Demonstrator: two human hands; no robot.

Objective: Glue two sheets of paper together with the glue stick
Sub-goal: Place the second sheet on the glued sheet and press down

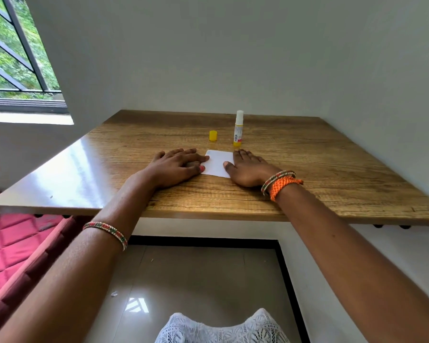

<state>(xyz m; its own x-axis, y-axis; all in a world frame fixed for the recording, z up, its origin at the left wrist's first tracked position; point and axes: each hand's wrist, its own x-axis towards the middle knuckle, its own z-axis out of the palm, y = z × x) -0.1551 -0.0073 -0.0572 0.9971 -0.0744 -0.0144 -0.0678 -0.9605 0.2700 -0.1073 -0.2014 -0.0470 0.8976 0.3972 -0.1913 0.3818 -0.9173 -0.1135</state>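
A small white paper [218, 162] lies flat on the wooden table [320, 169]; I cannot tell whether it is one sheet or two stacked. My left hand [176, 167] rests flat at the paper's left edge, fingertips and thumb touching it. My right hand [249, 169] lies flat on its right edge, thumb on the sheet. Behind the paper the glue stick [238, 128] stands upright and uncapped, its white glue exposed. Its yellow cap [213, 135] stands to the left of it.
The table meets white walls at the back and right. A window with bars [15, 58] is at the upper left. A red quilted cushion [13, 246] lies below the table's left side, over a tiled floor [196, 276].
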